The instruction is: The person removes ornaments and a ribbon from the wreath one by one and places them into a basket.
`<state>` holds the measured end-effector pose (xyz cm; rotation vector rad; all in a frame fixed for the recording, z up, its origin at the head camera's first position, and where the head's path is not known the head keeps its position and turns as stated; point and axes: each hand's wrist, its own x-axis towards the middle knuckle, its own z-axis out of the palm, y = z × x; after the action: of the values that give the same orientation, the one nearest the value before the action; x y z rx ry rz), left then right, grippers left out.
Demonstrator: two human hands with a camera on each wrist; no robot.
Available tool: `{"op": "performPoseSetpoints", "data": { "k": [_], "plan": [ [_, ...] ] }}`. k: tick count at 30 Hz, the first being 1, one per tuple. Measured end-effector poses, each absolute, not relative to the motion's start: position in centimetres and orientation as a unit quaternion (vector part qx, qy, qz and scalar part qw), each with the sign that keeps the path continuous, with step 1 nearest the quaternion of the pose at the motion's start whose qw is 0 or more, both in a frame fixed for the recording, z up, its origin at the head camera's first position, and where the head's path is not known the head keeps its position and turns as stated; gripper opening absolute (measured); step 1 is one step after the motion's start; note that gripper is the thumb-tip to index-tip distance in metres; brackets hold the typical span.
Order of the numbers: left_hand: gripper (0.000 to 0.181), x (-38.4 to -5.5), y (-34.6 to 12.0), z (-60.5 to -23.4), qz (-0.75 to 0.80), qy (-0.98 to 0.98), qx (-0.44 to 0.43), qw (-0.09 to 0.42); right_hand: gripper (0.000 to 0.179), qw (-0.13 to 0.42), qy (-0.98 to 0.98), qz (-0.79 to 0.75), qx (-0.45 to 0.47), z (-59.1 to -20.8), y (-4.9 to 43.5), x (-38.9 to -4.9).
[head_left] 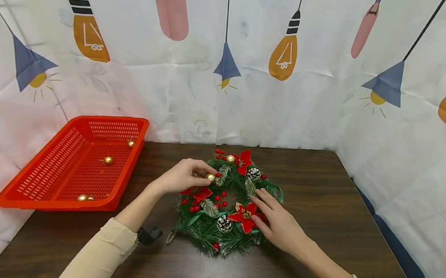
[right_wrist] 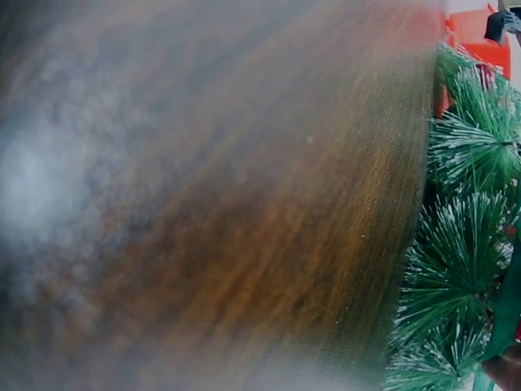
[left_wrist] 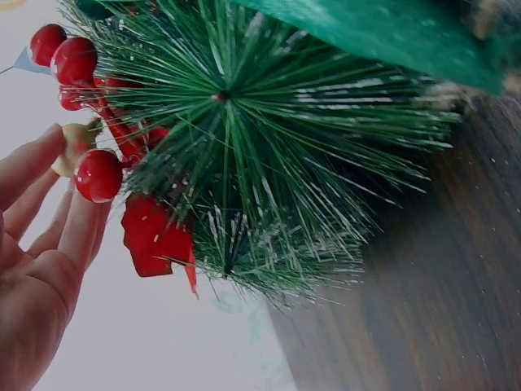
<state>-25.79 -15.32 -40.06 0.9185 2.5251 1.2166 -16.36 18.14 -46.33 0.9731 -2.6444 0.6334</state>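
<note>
A green Christmas wreath (head_left: 202, 236) lies on the table, decorated with red poinsettias (head_left: 243, 161), red berries (head_left: 223, 194) and frosted pinecones (head_left: 224, 223). My left hand (head_left: 182, 177) pinches a small gold ball ornament (head_left: 211, 177) between thumb and fingers at the wreath's upper left. In the left wrist view, that gold ball (left_wrist: 75, 150) is at the fingertips beside the red berries (left_wrist: 99, 175). Across the wreath's right side rests my right hand (head_left: 281, 223), its fingers extended over the greenery near a poinsettia (head_left: 246, 217). Only a fingertip of it shows in the right wrist view.
At the left, a red plastic basket (head_left: 69, 207) holds gold balls (head_left: 109, 160). Another gold ball (head_left: 230, 159) sits at the top of the wreath. A twine loop (head_left: 171, 238) sticks out at its lower left. A patterned curtain (head_left: 187, 95) hangs behind the brown table (head_left: 304, 173).
</note>
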Motion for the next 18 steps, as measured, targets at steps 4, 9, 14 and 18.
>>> {"op": "performPoseSetpoints", "data": {
  "k": [4,9,14,18],
  "plan": [
    [0.031,-25.7,-15.4,-39.6,0.443,0.836,0.307,0.102,0.054,0.122,-0.91,0.217,0.332,-46.4,18.2,-16.4],
    [0.033,-25.5,-16.1,-39.1,0.475,0.821,0.297,0.109,0.054,0.121,-0.91,0.217,0.332,-46.4,18.1,-16.4],
    [0.034,-25.3,-17.0,-38.4,0.5,0.81,0.288,0.108,0.054,0.121,-0.91,0.216,0.333,-46.4,18.1,-16.4],
    [0.036,-25.2,-17.9,-38.0,0.509,0.807,0.283,0.099,0.055,0.122,-0.91,0.214,0.334,-46.4,18.1,-16.4]
  ]
}}
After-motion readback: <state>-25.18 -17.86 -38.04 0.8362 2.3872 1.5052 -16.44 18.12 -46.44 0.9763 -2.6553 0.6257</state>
